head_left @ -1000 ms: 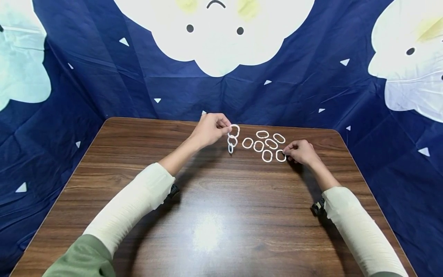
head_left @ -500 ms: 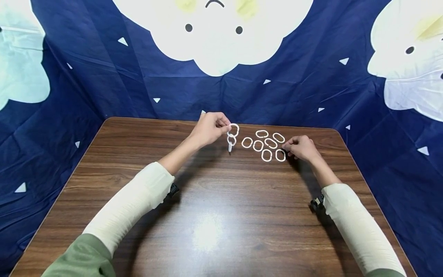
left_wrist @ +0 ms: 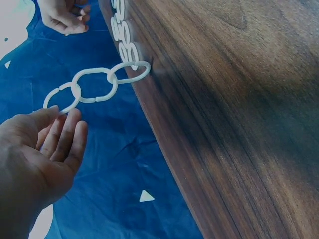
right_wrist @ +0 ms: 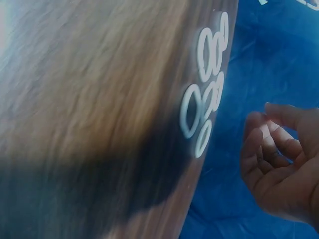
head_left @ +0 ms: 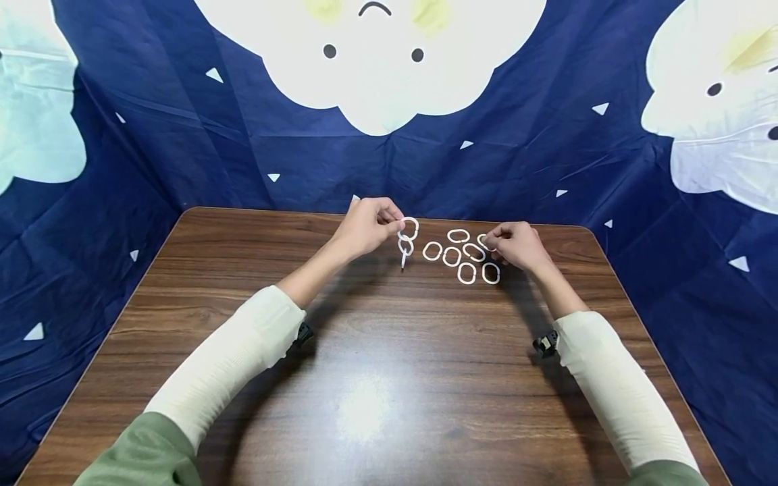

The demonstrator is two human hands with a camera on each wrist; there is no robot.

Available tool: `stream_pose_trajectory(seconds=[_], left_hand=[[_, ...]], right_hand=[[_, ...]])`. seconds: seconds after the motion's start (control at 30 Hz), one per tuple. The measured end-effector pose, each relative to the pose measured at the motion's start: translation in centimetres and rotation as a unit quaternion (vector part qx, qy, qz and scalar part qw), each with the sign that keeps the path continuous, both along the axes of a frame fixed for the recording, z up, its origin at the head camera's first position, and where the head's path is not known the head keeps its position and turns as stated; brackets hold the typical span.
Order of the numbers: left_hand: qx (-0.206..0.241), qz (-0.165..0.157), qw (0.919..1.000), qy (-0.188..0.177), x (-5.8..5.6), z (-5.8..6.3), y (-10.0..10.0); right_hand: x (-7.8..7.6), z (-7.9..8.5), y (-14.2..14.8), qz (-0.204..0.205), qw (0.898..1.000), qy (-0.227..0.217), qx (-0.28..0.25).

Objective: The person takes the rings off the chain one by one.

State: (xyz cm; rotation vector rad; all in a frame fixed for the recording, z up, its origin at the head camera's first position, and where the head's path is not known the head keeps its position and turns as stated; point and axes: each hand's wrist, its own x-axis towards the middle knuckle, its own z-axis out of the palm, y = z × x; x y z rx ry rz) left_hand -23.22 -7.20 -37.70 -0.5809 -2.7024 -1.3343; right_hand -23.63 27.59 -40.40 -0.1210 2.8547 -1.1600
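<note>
In the head view my left hand (head_left: 367,226) pinches the top link of a short chain of white plastic links (head_left: 416,229), which hangs above the far part of the table. The left wrist view shows three joined links in this chain (left_wrist: 92,70), the top one between thumb and fingertips. My right hand (head_left: 516,244) is over the back right of the table, fingers loosely bent, partly covering a white oval link (head_left: 479,237). Nothing shows between its fingers in the right wrist view, where the hand (right_wrist: 284,191) appears apart from the loose links (right_wrist: 182,117).
Several loose white links (head_left: 467,263) lie flat in a cluster on the brown wooden table (head_left: 389,324), between the hands. Close behind the table's far edge hangs a dark blue cloth (head_left: 328,162) with cloud prints.
My right hand has moved up and left from the nearest right link to the far right link. My left hand stays in place, while the bottom link of the chain turns slightly.
</note>
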Motion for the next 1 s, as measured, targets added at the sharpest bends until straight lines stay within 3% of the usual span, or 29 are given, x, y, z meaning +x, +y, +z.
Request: stream_pose_trajectory(seconds=[0.53,0.77,1.0], left_hand=[[-0.003,0.008,1.0,-0.001,0.0,-0.2,-0.1],[0.0,0.007,1.0,0.003,0.0,0.0,-0.1],[0.001,0.006,0.9999,0.009,0.0,0.0,-0.2]], right_hand=[[-0.1,0.2,-3.2,0.037,0.999,0.031,0.007],[-0.2,1.3,-5.0,0.057,0.998,0.02,-0.032],[-0.3,2.4,-6.8,0.084,0.995,0.046,-0.033]])
